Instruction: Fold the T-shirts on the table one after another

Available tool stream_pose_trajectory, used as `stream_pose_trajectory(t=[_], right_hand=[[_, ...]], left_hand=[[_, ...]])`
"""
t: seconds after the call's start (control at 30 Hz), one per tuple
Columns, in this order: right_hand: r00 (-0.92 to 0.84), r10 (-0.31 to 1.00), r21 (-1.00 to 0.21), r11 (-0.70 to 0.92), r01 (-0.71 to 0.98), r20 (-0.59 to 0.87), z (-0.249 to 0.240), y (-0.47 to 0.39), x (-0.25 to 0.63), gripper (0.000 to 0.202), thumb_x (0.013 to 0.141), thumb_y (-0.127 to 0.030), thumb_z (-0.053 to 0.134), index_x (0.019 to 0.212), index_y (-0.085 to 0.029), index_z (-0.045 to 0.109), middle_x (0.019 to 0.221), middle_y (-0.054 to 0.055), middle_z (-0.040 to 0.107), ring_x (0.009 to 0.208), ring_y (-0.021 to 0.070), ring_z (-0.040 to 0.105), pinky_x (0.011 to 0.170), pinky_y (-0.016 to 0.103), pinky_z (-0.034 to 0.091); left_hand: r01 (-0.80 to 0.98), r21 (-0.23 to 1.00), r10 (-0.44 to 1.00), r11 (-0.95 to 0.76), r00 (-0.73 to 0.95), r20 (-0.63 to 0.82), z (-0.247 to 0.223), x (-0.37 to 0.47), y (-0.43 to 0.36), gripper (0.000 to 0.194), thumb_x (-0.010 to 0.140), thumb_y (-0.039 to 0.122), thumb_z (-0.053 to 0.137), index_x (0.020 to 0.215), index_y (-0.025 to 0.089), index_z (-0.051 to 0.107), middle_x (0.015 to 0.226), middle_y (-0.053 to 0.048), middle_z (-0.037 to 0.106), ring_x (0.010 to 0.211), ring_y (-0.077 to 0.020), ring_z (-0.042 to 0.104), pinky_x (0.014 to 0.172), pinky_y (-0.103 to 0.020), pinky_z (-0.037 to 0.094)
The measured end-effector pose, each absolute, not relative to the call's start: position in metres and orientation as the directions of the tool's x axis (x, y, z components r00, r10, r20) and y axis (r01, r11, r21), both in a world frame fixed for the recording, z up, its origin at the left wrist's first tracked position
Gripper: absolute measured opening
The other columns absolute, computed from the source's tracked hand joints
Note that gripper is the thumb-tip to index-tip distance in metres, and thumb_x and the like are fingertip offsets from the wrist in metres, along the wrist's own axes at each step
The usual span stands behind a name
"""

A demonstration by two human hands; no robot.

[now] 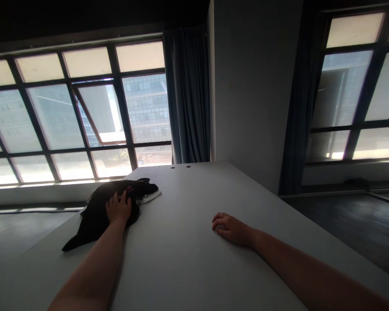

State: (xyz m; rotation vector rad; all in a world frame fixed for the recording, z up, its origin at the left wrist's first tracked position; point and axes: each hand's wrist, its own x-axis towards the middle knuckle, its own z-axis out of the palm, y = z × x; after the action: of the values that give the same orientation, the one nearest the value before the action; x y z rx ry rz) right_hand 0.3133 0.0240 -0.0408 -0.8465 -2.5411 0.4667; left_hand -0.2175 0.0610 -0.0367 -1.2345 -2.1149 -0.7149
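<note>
Head view: left hand (119,208) spread on black cloth (95,215), no pinch seen; right hand (232,229) loosely curled, empty, on desk (178,263). Best press lightly, palm flat, avoid bunching.

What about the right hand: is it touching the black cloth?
No, the right hand is over the white table, with a wide gap between it and the black cloth under the left hand.

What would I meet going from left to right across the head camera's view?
The black cloth with the left hand on it, the left blue curtain, the right hand, the right window.
</note>
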Motion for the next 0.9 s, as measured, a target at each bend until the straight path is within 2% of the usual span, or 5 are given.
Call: stream_pose_trajectory(t=[0.13, 0.3, 0.47, 0.7, 0.9], right_hand=[[-0.741, 0.624, -0.431, 0.757, 0.491, 0.251, -0.038, 0.024, 0.314, 0.024, 0.092, -0.022, 0.057, 0.107, -0.021, 0.077, 0.122, 0.010, 0.066, 0.115, 0.0227, 0.062, 0.108, 0.039, 0.046], [-0.742, 0.631, -0.441, 0.746, 0.498, 0.229, -0.036, 0.022, 0.314, 0.027, 0.093, -0.026, 0.057, 0.111, -0.021, 0.076, 0.123, 0.011, 0.065, 0.117, 0.0228, 0.062, 0.110, 0.039, 0.046], [-0.735, 0.645, -0.430, 0.735, 0.524, 0.208, -0.041, 0.023, 0.308, 0.039, 0.093, -0.030, 0.059, 0.128, -0.020, 0.072, 0.139, 0.014, 0.058, 0.129, 0.0263, 0.058, 0.117, 0.042, 0.043], [-0.736, 0.660, -0.473, 0.701, 0.533, 0.150, -0.034, 0.019, 0.316, 0.044, 0.091, -0.030, 0.061, 0.133, -0.023, 0.072, 0.147, 0.012, 0.055, 0.135, 0.0267, 0.056, 0.120, 0.043, 0.041], [-0.734, 0.667, -0.483, 0.689, 0.540, 0.130, -0.027, 0.015, 0.320, 0.044, 0.090, -0.029, 0.062, 0.132, -0.024, 0.072, 0.147, 0.012, 0.056, 0.134, 0.0274, 0.057, 0.120, 0.043, 0.041]], left_hand=[[0.924, 0.127, 0.574, 0.361, -0.328, 0.751, -0.035, -0.199, 0.055, 0.054, 0.102, 0.040, 0.051, 0.153, 0.024, 0.057, 0.166, -0.019, 0.036, 0.154, -0.0403, 0.029, 0.122, -0.063, 0.022], [0.997, -0.059, 0.614, 0.050, 0.015, 0.789, -0.039, -0.149, 0.060, 0.050, 0.105, 0.039, 0.047, 0.152, 0.025, 0.059, 0.167, -0.014, 0.040, 0.157, -0.0363, 0.028, 0.127, -0.061, 0.016], [0.951, -0.199, 0.738, -0.237, 0.309, 0.599, -0.056, -0.092, 0.068, 0.050, 0.105, 0.040, 0.049, 0.152, 0.028, 0.059, 0.166, -0.011, 0.043, 0.156, -0.0323, 0.033, 0.129, -0.054, 0.021], [0.971, -0.153, 0.771, 0.184, -0.046, 0.635, -0.039, -0.108, 0.058, 0.070, 0.095, 0.033, 0.060, 0.163, 0.032, 0.042, 0.178, -0.007, 0.011, 0.164, -0.0346, 0.001, 0.130, -0.059, 0.002], [0.925, -0.080, 0.897, 0.372, -0.336, 0.288, -0.042, -0.175, 0.059, 0.081, 0.102, 0.051, 0.047, 0.170, 0.016, 0.020, 0.176, -0.014, 0.015, 0.163, -0.0322, 0.014, 0.128, -0.055, 0.020]])
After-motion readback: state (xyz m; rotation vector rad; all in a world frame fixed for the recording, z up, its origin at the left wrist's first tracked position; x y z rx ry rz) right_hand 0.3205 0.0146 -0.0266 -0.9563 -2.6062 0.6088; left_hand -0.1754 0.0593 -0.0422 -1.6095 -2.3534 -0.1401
